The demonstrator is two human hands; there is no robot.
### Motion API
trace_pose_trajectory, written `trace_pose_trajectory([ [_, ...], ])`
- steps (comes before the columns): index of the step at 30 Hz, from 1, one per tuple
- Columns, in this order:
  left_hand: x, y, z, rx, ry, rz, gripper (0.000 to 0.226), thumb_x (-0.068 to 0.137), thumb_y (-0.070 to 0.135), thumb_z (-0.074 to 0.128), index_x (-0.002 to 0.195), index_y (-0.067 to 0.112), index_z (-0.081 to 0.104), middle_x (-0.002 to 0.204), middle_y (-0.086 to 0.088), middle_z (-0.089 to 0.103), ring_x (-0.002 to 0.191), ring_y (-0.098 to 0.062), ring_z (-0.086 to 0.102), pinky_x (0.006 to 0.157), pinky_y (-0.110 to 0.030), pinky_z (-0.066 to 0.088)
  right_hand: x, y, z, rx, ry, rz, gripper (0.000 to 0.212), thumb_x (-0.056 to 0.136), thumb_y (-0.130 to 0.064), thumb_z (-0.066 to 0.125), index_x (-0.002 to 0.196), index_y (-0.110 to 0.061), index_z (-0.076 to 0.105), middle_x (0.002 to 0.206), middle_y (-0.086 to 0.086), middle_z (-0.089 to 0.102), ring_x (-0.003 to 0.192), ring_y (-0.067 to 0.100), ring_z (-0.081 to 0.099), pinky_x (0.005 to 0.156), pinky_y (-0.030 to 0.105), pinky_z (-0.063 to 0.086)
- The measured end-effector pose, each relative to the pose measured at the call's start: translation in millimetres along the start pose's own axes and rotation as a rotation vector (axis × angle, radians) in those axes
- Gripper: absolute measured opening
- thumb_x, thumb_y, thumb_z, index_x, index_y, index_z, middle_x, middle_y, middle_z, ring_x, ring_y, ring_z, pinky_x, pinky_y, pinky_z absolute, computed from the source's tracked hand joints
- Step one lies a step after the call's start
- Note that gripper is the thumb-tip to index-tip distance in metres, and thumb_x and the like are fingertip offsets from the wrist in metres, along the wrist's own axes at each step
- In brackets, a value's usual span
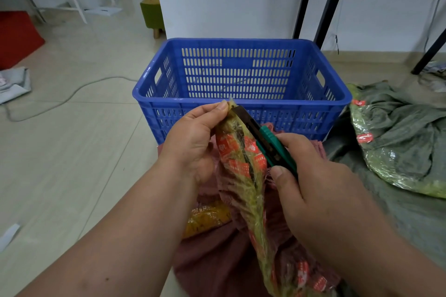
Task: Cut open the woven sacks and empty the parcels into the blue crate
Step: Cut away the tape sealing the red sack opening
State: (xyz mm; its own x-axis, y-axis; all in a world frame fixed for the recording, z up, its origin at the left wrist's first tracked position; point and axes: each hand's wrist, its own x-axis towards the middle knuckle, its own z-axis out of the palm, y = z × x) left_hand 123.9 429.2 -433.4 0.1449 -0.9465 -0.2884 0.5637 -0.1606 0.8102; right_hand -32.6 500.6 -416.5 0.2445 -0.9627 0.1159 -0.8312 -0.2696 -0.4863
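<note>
Both hands work close together just in front of the blue crate [241, 72]; the left hand [193, 142] pinches the taped, bunched neck of a reddish woven sack [243, 173] between thumb and fingertips, holding it upright; the right hand [313, 190] is curled round a green utility knife [270, 144], thumb lying along its handle, the dark blade laid against the right side of the sack's neck near the top; yellow-green tape with orange-red labels is wound down the neck; lower, the sack's reddish cloth spreads across the floor between the forearms, and a yellow parcel [207, 219] shows beside it under the left wrist. Beyond the hands the crate stands on the tiled floor [72, 152], slotted walls all round, no parcels visible inside; to the right lies a crumpled grey-green woven sack [398, 132] with the same tape; a green cable [72, 94] curves over the tiles at left; a small green stool [152, 14] stands by the white wall; black table legs [321, 0] rise behind the crate.
</note>
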Motion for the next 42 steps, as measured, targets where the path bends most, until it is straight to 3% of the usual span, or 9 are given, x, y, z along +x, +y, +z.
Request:
trace_pose_trajectory([
  [3,5,-1,-4,-0.021,-0.014,-0.083,0.018,0.088,0.015,0.067,0.106,0.013,0.066,0.087,-0.010,0.071,0.073,-0.020,0.067,0.065,-0.037,0.062,0,0,2,0.089,-0.004,0.029,0.040,0.084,-0.048,0.035,0.125,-0.047,0.035,0.079,-0.017,0.055,0.077,0.014,0.059,0.070,0.038,0.049],
  [8,7,-3,-3,-0.042,0.001,-0.158,0.030,0.088,0.020,0.068,0.116,0.011,0.067,0.102,-0.014,0.069,0.080,-0.025,0.068,0.061,-0.041,0.060,0,-1,1,0.112,-0.014,0.039,0.046,0.081,-0.049,0.032,0.127,-0.047,0.037,0.080,-0.015,0.057,0.077,0.014,0.059,0.070,0.038,0.049],
  [12,7,-4,-5,-0.038,0.012,-0.150,0.021,0.089,0.018,0.068,0.109,0.013,0.066,0.103,-0.015,0.072,0.073,-0.023,0.069,0.054,-0.037,0.058,-2,-3,1,0.083,-0.015,0.032,0.045,0.081,-0.049,0.030,0.125,-0.046,0.035,0.083,-0.012,0.057,0.079,0.019,0.060,0.072,0.041,0.050],
  [19,6,-5,-5,-0.023,0.042,-0.121,0.004,0.087,0.016,0.069,0.089,0.014,0.067,0.075,-0.007,0.070,0.053,-0.015,0.068,0.052,-0.034,0.058,-2,-5,1,0.031,-0.019,0.050,0.043,0.083,-0.049,0.028,0.126,-0.045,0.031,0.077,-0.017,0.051,0.072,0.014,0.057,0.065,0.036,0.047],
  [23,4,-4,-3,-0.015,0.051,-0.075,0.006,0.088,0.012,0.068,0.083,0.013,0.065,0.063,-0.004,0.069,0.050,-0.013,0.067,0.054,-0.039,0.060,-2,-7,1,0.003,-0.024,0.050,0.046,0.083,-0.049,0.026,0.129,-0.044,0.030,0.085,-0.014,0.057,0.078,0.018,0.059,0.070,0.039,0.049],
  [31,3,-7,-3,0.063,0.079,0.039,0.002,0.089,0.009,0.067,0.090,0.009,0.066,0.062,-0.002,0.068,0.049,-0.009,0.065,0.048,-0.027,0.055,0,-10,5,-0.003,-0.006,0.014,0.039,0.092,-0.042,0.038,0.131,-0.036,0.035,0.094,-0.009,0.065,0.083,0.019,0.062,0.071,0.040,0.051],
  [42,13,-22,-15,0.350,0.101,0.178,0.015,0.089,0.016,0.070,0.075,0.012,0.066,0.064,-0.002,0.066,0.062,-0.017,0.063,0.075,-0.044,0.059,4,-8,11,-0.032,-0.065,0.094,0.030,0.096,-0.039,0.040,0.126,-0.036,0.039,0.087,-0.008,0.062,0.080,0.020,0.061,0.073,0.041,0.053],
])
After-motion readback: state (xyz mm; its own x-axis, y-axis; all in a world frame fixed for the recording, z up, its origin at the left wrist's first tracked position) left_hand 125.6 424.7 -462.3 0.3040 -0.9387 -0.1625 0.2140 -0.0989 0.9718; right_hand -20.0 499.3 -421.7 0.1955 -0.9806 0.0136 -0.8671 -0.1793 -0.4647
